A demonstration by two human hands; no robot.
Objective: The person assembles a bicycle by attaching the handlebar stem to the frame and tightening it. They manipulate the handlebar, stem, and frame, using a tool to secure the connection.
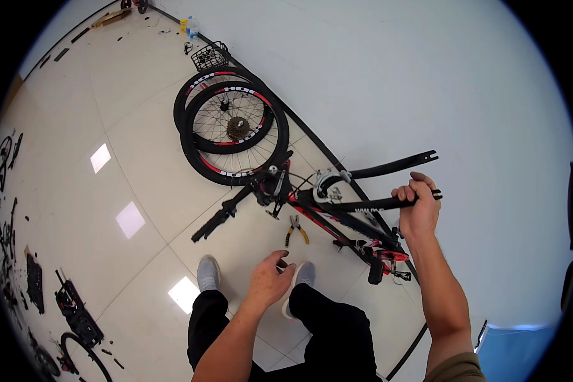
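Observation:
My right hand is closed round the lower end of one black fork leg. The other fork leg stretches free alongside it. Both legs belong to a black and red bicycle frame that leans by the wall, with no wheels on it. A silver brake caliper sits near the top of the fork, and the handlebar grip points out to the left. My left hand hangs empty over my shoe, fingers loosely bent and apart. Just beyond it, yellow-handled pliers lie on the floor.
Two bicycle wheels overlap on the floor against the wall, and a black wire basket stands past them. Loose bicycle parts are scattered at the far left. Plastic bottles stand at the back by the wall.

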